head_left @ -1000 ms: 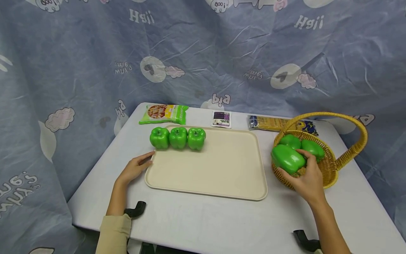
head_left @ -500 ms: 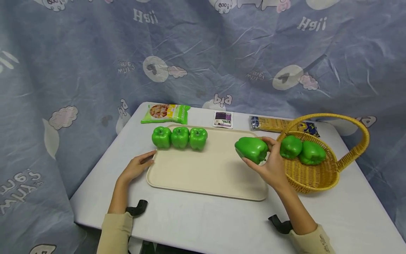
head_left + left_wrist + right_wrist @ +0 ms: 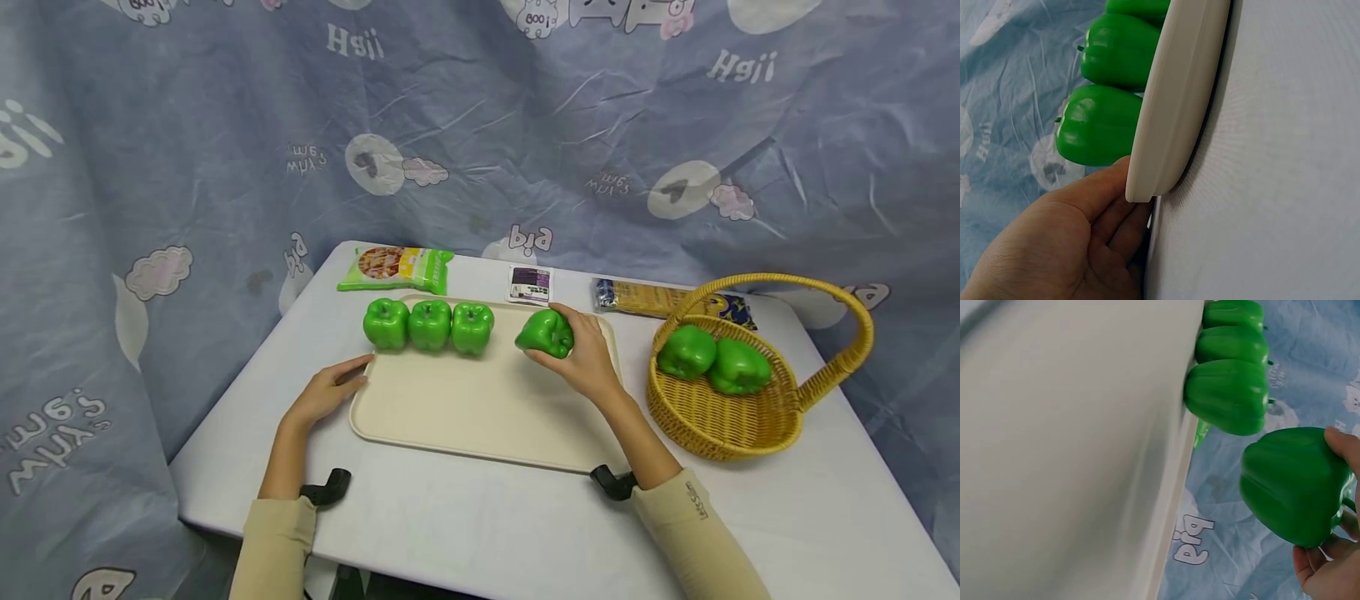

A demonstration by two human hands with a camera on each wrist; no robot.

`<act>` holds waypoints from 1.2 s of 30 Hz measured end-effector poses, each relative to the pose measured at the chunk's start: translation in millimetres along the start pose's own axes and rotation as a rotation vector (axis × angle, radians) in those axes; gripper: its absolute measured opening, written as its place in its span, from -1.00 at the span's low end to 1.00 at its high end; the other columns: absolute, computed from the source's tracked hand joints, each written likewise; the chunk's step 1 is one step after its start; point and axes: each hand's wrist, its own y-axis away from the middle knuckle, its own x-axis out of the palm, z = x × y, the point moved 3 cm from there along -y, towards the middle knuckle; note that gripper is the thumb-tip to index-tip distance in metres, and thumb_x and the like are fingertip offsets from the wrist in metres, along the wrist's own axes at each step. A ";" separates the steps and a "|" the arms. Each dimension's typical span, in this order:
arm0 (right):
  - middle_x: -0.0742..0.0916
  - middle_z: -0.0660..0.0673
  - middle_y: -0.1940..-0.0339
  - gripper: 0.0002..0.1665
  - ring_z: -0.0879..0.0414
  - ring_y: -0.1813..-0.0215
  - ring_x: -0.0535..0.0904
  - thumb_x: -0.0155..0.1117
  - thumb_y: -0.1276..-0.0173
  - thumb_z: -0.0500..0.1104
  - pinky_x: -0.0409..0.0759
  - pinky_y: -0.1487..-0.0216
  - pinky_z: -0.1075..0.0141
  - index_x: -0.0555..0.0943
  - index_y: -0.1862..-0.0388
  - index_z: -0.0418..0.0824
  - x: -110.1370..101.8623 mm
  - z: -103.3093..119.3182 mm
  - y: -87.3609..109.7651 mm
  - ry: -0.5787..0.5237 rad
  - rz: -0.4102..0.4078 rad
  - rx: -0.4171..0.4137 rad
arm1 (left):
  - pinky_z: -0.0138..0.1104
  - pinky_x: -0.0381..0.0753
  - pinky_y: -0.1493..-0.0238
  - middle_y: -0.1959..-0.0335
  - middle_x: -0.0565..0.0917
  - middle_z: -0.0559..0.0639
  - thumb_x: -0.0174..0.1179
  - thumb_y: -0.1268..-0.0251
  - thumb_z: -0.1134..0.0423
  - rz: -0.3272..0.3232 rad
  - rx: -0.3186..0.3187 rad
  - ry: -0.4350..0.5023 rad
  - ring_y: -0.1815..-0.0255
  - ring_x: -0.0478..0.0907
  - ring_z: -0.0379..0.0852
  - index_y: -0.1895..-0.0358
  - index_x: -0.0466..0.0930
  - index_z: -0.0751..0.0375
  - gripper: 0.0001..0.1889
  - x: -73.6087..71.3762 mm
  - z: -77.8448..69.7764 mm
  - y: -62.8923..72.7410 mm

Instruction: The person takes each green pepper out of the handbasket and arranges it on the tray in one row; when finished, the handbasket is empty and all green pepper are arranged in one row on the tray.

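My right hand (image 3: 573,354) grips a green bell pepper (image 3: 545,332) by its sides, holding it above the right part of the beige tray (image 3: 480,408). In the right wrist view that bell pepper (image 3: 1294,484) is tilted, with thumb and fingertips around its stem end. Three more green bell peppers (image 3: 430,325) stand upright side by side in a row at the tray's back left. My left hand (image 3: 325,393) rests at the tray's left edge, fingers extended against the rim; the left wrist view shows the fingertips at the tray rim (image 3: 1169,106), close below the nearest pepper (image 3: 1100,128).
At the right stands a yellow wicker basket (image 3: 720,437) with a tall handle, two green bell peppers (image 3: 738,367) inside. Behind the tray lie a green snack bag (image 3: 397,268), a small purple-and-white packet (image 3: 529,284) and a long yellow-blue package (image 3: 645,297). A patterned blue cloth (image 3: 480,125) hangs behind.
My right hand has taken a bell pepper out of the basket and carried it left over the tray, turning it more upright. The left hand has stayed at the tray edge.
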 end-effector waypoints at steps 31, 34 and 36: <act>0.47 -0.26 -0.20 -0.04 -0.17 -0.17 0.39 0.50 0.02 0.00 0.38 -0.14 -0.03 0.27 -0.31 -0.26 63.0 -28.6 -28.7 -0.082 0.201 0.075 | 0.02 0.14 -0.30 -0.29 0.30 0.29 0.05 -0.36 0.31 0.027 0.013 0.024 -0.34 0.14 0.22 -0.29 0.30 0.38 -0.54 -1.0 -38.0 14.0; 0.46 -0.28 -0.20 -0.02 -0.19 -0.21 0.36 0.51 0.03 0.00 0.33 -0.18 -0.05 0.26 -0.32 -0.27 64.3 -27.6 -30.3 -0.093 0.199 0.082 | 0.01 0.13 -0.30 -0.30 0.29 0.29 0.05 -0.36 0.31 0.028 0.013 0.034 -0.34 0.14 0.22 -0.29 0.29 0.39 -0.53 -1.2 -38.1 14.2; 0.46 -0.30 -0.20 -0.01 -0.21 -0.21 0.35 0.51 0.02 0.02 0.31 -0.19 -0.07 0.26 -0.32 -0.27 64.8 -27.0 -31.0 -0.100 0.193 0.078 | 0.01 0.13 -0.31 -0.30 0.29 0.29 0.05 -0.36 0.31 0.025 0.015 0.037 -0.34 0.14 0.21 -0.29 0.29 0.39 -0.53 -1.6 -38.3 14.1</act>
